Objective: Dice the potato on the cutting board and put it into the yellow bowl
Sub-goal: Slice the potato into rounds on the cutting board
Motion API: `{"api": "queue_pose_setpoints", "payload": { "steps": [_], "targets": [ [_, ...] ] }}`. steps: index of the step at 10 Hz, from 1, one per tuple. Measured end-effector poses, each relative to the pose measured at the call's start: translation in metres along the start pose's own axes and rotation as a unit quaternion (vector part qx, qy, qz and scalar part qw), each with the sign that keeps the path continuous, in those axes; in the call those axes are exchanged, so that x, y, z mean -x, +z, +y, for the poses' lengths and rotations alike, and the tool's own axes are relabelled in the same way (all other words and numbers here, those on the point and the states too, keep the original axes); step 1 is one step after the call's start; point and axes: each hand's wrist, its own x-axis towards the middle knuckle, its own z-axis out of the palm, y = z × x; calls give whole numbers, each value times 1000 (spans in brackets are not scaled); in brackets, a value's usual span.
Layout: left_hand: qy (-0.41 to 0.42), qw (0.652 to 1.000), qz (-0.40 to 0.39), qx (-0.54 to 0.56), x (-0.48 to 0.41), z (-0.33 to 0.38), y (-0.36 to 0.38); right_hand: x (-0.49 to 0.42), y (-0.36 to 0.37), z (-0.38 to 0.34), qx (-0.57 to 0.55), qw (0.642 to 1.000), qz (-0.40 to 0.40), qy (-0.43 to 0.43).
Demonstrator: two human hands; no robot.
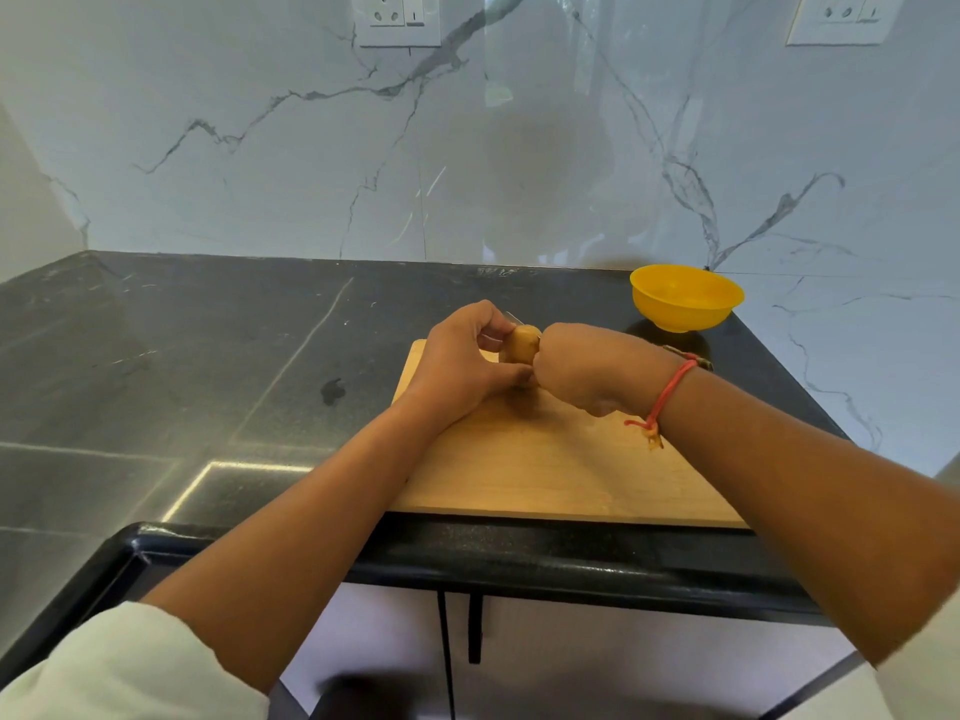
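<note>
Potato (521,344) sits on the far part of the wooden cutting board (545,459), wedged between our two hands, a little right of scene centre. It looks whole and unpeeled; no cut pieces are visible on the board.

Left hand (460,358): fingers and thumb curl round the potato from its left side and steady it.

Right hand (587,368): closed into a tight fist that touches the potato's right side. A thin bright sliver pokes out just past the potato's far-left edge. We read it as the tip of a knife (513,318) gripped in that fist. The handle itself is hidden.

Key relation: both hands are at the potato, so no reach is needed. Its long axis seems to run roughly near to far, but the hands cover both ends and we cannot confirm it. We judge the first cut to be in hand.

Yellow bowl (685,298) stands on the dark counter (208,356), far and right of the board, nearer the right hand. It appears empty.

Hidden: the contact between blade and potato, the potato's underside, and the right fingertips. A red thread band (667,394) circles the right wrist.
</note>
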Motion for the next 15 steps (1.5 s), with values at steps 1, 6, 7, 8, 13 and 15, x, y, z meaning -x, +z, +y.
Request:
{"api": "queue_pose_setpoints", "payload": {
  "steps": [1, 6, 7, 8, 13, 15],
  "targets": [
    [-14, 1000, -1, 10, -1, -1, -1, -6, 0, -3, 1, 999, -38, 20],
    [-46, 997, -24, 61, -2, -2, -4, 9, 14, 7, 45, 997, -56, 36],
    [-51, 997, -15, 61, -1, -1, -4, 17, 9, 5, 32, 999, -18, 14],
    [-52, 997, -12, 59, -1, -2, -4, 14, 9, 3, 15, 1000, -24, 11],
    [-37, 997, -24, 62, 0, -3, -3, -1, 12, 1, 33, 993, -110, 28],
    [-51, 995, -27, 77, -2, -5, -4, 6, 16, 9, 59, 992, -107, 23]
  ]
}}
